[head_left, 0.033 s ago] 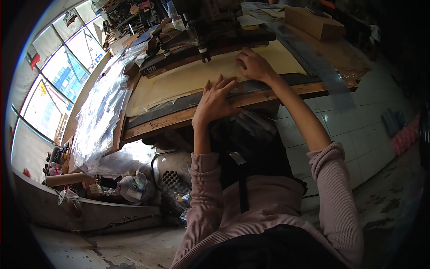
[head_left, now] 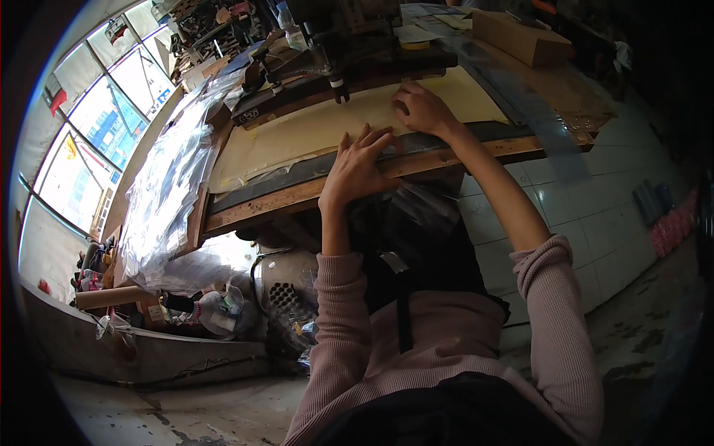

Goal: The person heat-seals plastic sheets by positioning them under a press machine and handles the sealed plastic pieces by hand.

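A wide pale-yellow board [head_left: 297, 132] lies on the dark work surface, its front border lined with thin clear film [head_left: 256, 178]. My left hand [head_left: 358, 169] rests at the board's front edge with fingers spread apart, over the wooden table rim [head_left: 275, 195]. My right hand [head_left: 422, 110] is farther in and to the right, its fingers curled down onto the board; what lies under the fingertips, if anything, is hidden. Just beyond both hands a dark machine [head_left: 357, 63] stands over the board, with a short pronged part [head_left: 339, 91] hanging close above it.
Crumpled clear plastic sheets [head_left: 167, 178] cover the left side table. A brown cardboard box [head_left: 520, 39] sits at the back right, and a roll of yellow tape [head_left: 415, 44] lies on the machine. Clear film [head_left: 561, 149] overhangs the right table edge. A cardboard tube [head_left: 115, 297] juts out low at the left.
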`<state>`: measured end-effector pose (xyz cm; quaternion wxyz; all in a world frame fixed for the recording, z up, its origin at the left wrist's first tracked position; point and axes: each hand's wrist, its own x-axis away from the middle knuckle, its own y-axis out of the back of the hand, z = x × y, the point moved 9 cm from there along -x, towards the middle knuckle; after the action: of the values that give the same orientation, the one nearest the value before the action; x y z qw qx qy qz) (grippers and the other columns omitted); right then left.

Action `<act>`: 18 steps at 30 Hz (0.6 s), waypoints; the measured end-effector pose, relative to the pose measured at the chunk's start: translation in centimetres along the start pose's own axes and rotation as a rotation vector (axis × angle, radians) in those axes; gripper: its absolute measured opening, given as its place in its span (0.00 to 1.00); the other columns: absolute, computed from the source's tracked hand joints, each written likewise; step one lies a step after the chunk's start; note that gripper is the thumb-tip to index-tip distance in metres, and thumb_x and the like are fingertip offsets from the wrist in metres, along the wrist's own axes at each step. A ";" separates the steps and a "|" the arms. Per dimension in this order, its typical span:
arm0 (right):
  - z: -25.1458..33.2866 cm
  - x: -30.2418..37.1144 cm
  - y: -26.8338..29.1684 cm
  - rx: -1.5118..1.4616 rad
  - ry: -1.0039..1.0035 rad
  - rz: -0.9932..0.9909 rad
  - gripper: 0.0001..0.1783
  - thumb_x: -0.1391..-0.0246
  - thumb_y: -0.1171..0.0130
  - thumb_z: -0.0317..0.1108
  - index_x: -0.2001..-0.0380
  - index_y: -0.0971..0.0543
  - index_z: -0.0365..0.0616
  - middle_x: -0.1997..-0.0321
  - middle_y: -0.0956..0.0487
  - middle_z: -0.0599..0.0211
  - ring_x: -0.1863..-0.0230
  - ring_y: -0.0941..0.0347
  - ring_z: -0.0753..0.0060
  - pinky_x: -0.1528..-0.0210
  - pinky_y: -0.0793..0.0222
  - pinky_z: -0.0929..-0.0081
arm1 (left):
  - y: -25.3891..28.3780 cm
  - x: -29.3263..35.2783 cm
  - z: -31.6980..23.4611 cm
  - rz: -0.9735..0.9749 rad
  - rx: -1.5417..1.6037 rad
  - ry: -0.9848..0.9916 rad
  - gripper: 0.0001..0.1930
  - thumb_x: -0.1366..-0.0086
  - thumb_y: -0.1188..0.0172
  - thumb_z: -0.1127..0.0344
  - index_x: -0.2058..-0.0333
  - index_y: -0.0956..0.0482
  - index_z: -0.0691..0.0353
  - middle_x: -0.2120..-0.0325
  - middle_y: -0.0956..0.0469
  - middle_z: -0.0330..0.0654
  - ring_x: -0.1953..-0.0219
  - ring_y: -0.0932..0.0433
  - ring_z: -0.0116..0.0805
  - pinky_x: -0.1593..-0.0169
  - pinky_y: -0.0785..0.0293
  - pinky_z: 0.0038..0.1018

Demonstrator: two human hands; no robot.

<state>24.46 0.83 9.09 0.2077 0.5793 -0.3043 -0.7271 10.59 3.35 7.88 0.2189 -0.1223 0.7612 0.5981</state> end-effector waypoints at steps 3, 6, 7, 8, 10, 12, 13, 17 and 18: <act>0.3 0.2 0.2 -0.028 -0.010 -0.024 0.09 0.60 0.48 0.32 0.75 0.21 0.43 0.68 0.24 0.61 0.61 0.28 0.59 0.59 0.31 0.64 | 0.1 0.0 0.1 -0.006 0.024 0.021 0.27 0.64 0.33 0.62 0.60 0.31 0.50 0.48 0.33 0.39 0.41 0.42 0.53 0.40 0.52 0.52; 0.5 0.1 0.5 0.028 -0.033 -0.006 0.09 0.59 0.48 0.34 0.77 0.20 0.44 0.69 0.23 0.63 0.62 0.27 0.60 0.60 0.30 0.64 | 0.2 0.1 0.2 -0.008 0.019 0.023 0.27 0.64 0.33 0.62 0.60 0.31 0.49 0.48 0.33 0.38 0.41 0.42 0.54 0.41 0.52 0.53; 0.5 0.1 0.4 0.055 -0.038 0.025 0.09 0.58 0.47 0.35 0.75 0.20 0.45 0.68 0.23 0.65 0.62 0.27 0.61 0.58 0.30 0.66 | 0.2 0.1 0.1 -0.004 0.018 0.024 0.27 0.64 0.33 0.62 0.60 0.31 0.49 0.48 0.33 0.38 0.41 0.42 0.54 0.41 0.52 0.53; 0.5 0.1 0.2 0.081 -0.042 0.056 0.10 0.58 0.45 0.36 0.73 0.19 0.46 0.68 0.22 0.66 0.61 0.27 0.63 0.57 0.30 0.68 | 0.2 0.1 0.2 0.000 0.016 0.025 0.27 0.64 0.33 0.62 0.60 0.31 0.49 0.47 0.33 0.38 0.41 0.42 0.54 0.41 0.52 0.53; 0.4 0.1 0.3 0.076 -0.035 0.038 0.09 0.58 0.46 0.35 0.75 0.20 0.45 0.69 0.22 0.65 0.62 0.26 0.61 0.59 0.30 0.66 | 0.2 0.0 0.1 -0.003 0.021 0.021 0.27 0.64 0.33 0.62 0.60 0.31 0.49 0.47 0.33 0.38 0.41 0.42 0.53 0.41 0.51 0.53; 0.4 0.0 0.4 0.069 -0.026 0.021 0.09 0.58 0.47 0.34 0.76 0.20 0.44 0.70 0.23 0.64 0.64 0.26 0.60 0.61 0.30 0.64 | 0.2 0.1 0.1 -0.007 0.026 0.020 0.27 0.64 0.33 0.62 0.60 0.31 0.50 0.47 0.33 0.38 0.41 0.42 0.53 0.41 0.51 0.53; 0.5 -0.1 0.3 0.057 -0.024 0.041 0.09 0.58 0.48 0.34 0.75 0.21 0.43 0.69 0.23 0.64 0.63 0.26 0.60 0.60 0.30 0.64 | 0.2 0.1 0.2 -0.011 0.023 0.023 0.28 0.64 0.33 0.62 0.60 0.31 0.50 0.47 0.33 0.38 0.41 0.42 0.53 0.41 0.51 0.53; 0.6 0.0 -0.2 0.009 0.039 0.021 0.09 0.57 0.47 0.32 0.71 0.23 0.42 0.65 0.25 0.63 0.60 0.28 0.60 0.57 0.31 0.66 | 0.1 0.1 0.2 -0.008 0.015 0.017 0.28 0.65 0.33 0.62 0.60 0.31 0.50 0.47 0.33 0.39 0.41 0.42 0.53 0.41 0.50 0.53; 0.4 0.0 -0.4 0.009 0.038 0.021 0.09 0.57 0.47 0.32 0.71 0.23 0.42 0.65 0.25 0.63 0.60 0.28 0.60 0.57 0.31 0.66 | 0.1 0.1 0.2 -0.008 0.015 0.017 0.28 0.65 0.33 0.62 0.60 0.31 0.50 0.47 0.33 0.39 0.41 0.42 0.53 0.41 0.50 0.53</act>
<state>24.10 1.25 8.90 0.2182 0.5908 -0.3097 -0.7123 10.50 3.56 7.94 0.2158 -0.1286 0.7668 0.5907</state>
